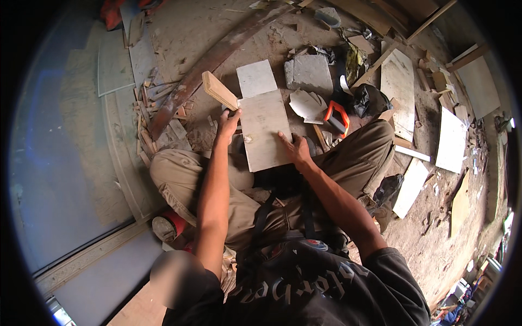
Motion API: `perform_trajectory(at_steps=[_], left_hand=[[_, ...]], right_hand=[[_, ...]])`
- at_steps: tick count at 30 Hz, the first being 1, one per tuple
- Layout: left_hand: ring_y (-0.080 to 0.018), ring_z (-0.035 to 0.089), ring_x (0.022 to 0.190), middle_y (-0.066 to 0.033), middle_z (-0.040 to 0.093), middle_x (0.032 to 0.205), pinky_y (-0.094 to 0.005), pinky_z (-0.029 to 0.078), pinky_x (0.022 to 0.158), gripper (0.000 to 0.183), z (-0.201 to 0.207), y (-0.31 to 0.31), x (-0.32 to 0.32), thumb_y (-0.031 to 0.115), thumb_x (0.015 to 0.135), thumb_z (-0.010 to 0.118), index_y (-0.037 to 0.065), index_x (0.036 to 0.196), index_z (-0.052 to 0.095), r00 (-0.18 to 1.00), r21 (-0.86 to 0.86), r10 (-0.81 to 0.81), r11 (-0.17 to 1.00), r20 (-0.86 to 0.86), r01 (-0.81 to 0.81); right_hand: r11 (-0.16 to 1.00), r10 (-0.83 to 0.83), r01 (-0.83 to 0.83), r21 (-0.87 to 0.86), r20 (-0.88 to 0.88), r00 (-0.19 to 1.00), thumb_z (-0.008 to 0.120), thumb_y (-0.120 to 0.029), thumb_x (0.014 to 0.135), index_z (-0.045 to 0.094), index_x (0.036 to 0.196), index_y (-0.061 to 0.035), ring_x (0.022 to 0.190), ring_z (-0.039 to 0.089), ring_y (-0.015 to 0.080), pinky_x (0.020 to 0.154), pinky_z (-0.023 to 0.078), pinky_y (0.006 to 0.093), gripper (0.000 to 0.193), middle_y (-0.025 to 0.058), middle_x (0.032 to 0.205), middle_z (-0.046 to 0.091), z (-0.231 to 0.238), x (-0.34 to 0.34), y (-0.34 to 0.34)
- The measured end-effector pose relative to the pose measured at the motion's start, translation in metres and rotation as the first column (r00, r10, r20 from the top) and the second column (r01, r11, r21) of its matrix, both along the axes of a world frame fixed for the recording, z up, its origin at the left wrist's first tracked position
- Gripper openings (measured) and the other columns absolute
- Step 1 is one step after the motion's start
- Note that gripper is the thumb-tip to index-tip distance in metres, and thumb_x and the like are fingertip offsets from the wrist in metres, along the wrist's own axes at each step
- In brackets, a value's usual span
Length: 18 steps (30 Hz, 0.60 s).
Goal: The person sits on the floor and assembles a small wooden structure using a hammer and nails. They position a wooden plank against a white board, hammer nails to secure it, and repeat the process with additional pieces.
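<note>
Wooden strip (219,91), tilted. Left hand (228,126): closed on the strip's lower end. Pale board (263,127): between the hands, near the crossed legs (356,155). Right hand (296,149): clamped on the board's right edge, thumb on top. Orange-and-black handle (337,122): farther right.

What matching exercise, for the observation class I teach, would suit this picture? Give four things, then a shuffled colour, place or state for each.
Things:
1. Rectangular board
2. Handsaw handle
3. Concrete-looking block
4. Plastic bag

Descriptions:
A. Grey
B. Black and crumpled
C. Touched by the right hand
D. Orange and black

Pairs: 1-C, 2-D, 3-A, 4-B
</note>
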<state>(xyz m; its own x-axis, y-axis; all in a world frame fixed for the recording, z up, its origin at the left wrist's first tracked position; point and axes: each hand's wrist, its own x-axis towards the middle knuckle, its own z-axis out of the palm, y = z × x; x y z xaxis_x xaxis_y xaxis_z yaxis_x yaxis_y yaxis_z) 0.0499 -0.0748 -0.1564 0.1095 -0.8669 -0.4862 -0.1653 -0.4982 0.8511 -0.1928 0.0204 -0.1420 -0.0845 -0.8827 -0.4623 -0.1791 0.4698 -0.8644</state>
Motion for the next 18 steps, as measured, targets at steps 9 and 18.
perform_trajectory(at_steps=[9,18], left_hand=[[-0.0285,0.048,0.123,-0.0202,0.050,0.133,-0.0421,0.043,0.094,0.069,-0.013,-0.004,0.017,0.042,0.084,0.069,-0.002,0.133,0.046,0.993,0.034,-0.067,0.997,0.097,0.064],[-0.0310,0.049,0.121,-0.0213,0.050,0.132,-0.0478,0.048,0.087,0.066,0.012,0.007,-0.004,0.035,0.085,0.069,-0.001,0.133,0.045,0.998,0.117,0.062,0.991,0.030,-0.065]], right_hand=[[1.000,0.005,-0.006,0.011,0.066,0.998,0.066,-0.049,0.085,0.066,0.102,0.0061,0.071,0.062,0.0174,0.068,0.050,0.0349,0.058,0.0136,0.079,0.067,-0.006,0.003,-0.008],[0.999,0.032,-0.032,0.009,0.025,0.999,0.068,-0.049,0.084,0.067,0.094,0.0057,0.064,0.057,0.0146,0.061,0.047,0.0338,0.056,0.0106,0.071,0.063,-0.016,-0.004,-0.017]])
